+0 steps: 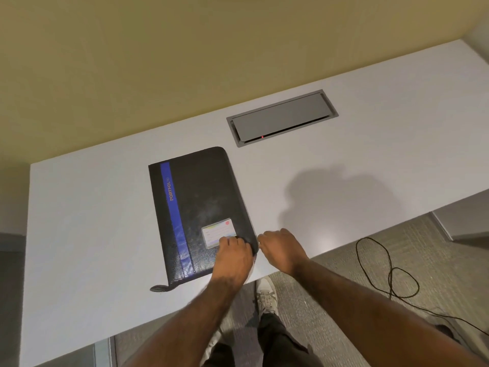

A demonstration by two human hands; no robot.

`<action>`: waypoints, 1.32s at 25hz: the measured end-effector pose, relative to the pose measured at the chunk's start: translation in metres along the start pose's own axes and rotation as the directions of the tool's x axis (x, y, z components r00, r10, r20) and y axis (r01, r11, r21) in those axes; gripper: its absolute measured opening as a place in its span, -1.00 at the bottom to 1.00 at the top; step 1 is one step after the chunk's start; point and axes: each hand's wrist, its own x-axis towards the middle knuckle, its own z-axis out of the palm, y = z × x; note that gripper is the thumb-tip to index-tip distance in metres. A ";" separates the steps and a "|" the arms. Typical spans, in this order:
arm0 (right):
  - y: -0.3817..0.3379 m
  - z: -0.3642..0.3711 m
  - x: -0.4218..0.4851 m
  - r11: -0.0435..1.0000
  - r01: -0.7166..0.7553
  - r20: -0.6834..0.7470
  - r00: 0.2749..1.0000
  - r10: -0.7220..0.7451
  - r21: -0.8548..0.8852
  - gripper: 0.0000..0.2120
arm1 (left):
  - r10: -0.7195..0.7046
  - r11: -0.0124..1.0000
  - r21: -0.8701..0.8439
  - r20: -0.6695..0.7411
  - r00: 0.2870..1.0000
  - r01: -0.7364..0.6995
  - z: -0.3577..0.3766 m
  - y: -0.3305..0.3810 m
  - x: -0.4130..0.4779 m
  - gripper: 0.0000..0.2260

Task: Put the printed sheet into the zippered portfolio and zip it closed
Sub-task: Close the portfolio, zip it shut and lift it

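Observation:
A black zippered portfolio (201, 205) with a blue stripe and a small label card lies closed and flat on the white table (79, 234). My left hand (232, 256) presses down on the portfolio's near right corner, fingers curled over the cover. My right hand (280, 249) is at that same corner, just off the right edge, fingers pinched on a small metal zipper pull. A zipper tab or strap end sticks out at the portfolio's near left corner (160, 288). No printed sheet is visible anywhere.
A grey recessed cable hatch (281, 117) with a red light sits in the table behind the portfolio. The table's near edge runs right under my hands. A black cable (391, 276) loops on the carpet to the right. My shoe (266, 295) shows below.

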 end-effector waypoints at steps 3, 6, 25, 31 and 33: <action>0.008 -0.003 0.006 0.997 0.055 0.016 0.998 -0.054 -0.062 -0.87 | 0.096 0.995 0.043 -0.010 0.995 -0.095 0.004 0.005 -0.001 -0.66; 0.011 -0.011 0.018 0.988 0.085 0.004 0.996 -0.085 -0.128 -0.88 | 0.109 0.993 0.039 0.022 0.994 -0.110 0.003 0.006 0.001 -0.77; 0.039 -0.075 0.204 0.963 0.002 -0.105 0.994 -0.031 -0.269 -0.80 | 0.149 0.989 -0.026 0.080 0.986 -0.148 -0.002 -0.004 0.000 -0.79; 0.043 -0.093 0.247 0.959 -0.002 -0.134 0.990 -0.038 -0.284 -0.79 | 0.177 0.984 0.001 0.005 0.984 -0.177 0.002 -0.005 0.002 -0.80; 0.044 -0.098 0.259 0.955 -0.004 -0.139 0.990 -0.039 -0.297 -0.81 | 0.186 0.983 -0.006 0.009 0.983 -0.186 0.001 -0.003 0.003 -0.81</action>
